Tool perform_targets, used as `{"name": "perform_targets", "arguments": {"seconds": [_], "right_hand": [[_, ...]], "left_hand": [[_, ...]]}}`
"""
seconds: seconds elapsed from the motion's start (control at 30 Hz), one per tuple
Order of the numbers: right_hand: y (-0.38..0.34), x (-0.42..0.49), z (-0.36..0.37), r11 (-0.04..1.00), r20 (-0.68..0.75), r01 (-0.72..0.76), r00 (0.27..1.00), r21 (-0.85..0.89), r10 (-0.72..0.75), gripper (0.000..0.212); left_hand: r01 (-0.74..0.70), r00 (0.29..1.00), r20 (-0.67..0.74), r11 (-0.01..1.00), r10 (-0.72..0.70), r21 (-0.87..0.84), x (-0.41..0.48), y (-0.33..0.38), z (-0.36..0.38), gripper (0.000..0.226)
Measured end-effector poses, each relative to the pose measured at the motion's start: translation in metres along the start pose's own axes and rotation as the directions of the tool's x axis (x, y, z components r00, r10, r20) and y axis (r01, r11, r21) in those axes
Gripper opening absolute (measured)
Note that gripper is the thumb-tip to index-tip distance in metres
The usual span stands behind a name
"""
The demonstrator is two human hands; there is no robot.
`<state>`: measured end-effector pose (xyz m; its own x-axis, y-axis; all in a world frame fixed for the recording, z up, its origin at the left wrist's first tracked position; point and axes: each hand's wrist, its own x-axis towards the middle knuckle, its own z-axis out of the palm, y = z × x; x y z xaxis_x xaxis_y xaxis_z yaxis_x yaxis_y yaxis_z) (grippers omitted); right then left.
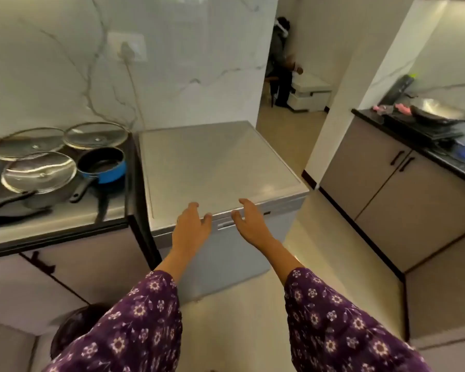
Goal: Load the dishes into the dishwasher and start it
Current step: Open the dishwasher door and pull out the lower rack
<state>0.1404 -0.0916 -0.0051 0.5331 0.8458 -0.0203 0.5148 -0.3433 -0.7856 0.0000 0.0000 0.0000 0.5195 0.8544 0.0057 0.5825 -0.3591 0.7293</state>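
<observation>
A silver freestanding dishwasher (215,162) stands in front of me with its door closed. My left hand (192,226) and my right hand (249,221) are stretched out side by side at the top front edge of the door, near the handle slot (226,224). Both hands have relaxed, slightly spread fingers and hold nothing. On the counter (65,221) to the left lie a blue saucepan (104,165), three glass lids (39,174) and dark pans.
A wall socket with a plugged cable (126,49) is behind the dishwasher. To the right, a cabinet run (403,189) carries a hob with a steel wok (435,112). Another person (281,63) stands in the far doorway. A dark round bin (73,326) sits at lower left.
</observation>
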Motion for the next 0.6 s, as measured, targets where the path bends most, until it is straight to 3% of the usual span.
{"name": "perform_targets", "arguments": {"seconds": [0.17,0.23,0.3,0.37,0.43,0.47,0.53,0.6], "right_hand": [[0.051,0.024,0.019,0.936,0.028,-0.277,0.96,0.219,0.277,0.03],[0.068,0.036,0.026,0.847,0.055,-0.385,0.918,0.366,0.394,0.013],[0.081,0.057,0.032,0.713,0.089,-0.487,0.851,0.504,0.517,0.019],[0.09,0.076,0.035,0.517,0.156,-0.542,0.775,0.662,0.613,0.021],[0.1,0.091,0.042,0.263,0.234,-0.491,0.736,0.83,0.636,0.013],[0.105,0.099,0.045,0.161,0.267,-0.457,0.731,0.875,0.628,0.024],[0.111,0.11,0.051,0.05,0.284,-0.398,0.733,0.916,0.618,0.043],[0.114,0.12,0.055,-0.003,0.277,-0.35,0.733,0.937,0.621,0.04]], "left_hand": [[0.254,0.949,0.214,0.962,-0.23,-0.096,0.033,-0.026,0.048,0.023],[0.319,0.921,0.265,0.943,-0.285,-0.094,0.048,-0.032,0.063,0.042],[0.478,0.843,0.358,0.863,-0.401,-0.16,0.065,-0.039,0.078,0.041],[0.652,0.746,0.455,0.675,-0.487,-0.347,0.076,-0.05,0.094,0.038],[0.736,0.676,0.505,0.473,-0.536,-0.484,0.086,-0.056,0.106,0.035],[0.751,0.652,0.525,0.371,-0.548,-0.546,0.091,-0.06,0.114,0.033],[0.73,0.63,0.547,0.18,-0.551,-0.66,0.095,-0.064,0.126,0.036],[0.686,0.616,0.575,0.008,-0.538,-0.727,0.099,-0.065,0.135,0.041]]}}
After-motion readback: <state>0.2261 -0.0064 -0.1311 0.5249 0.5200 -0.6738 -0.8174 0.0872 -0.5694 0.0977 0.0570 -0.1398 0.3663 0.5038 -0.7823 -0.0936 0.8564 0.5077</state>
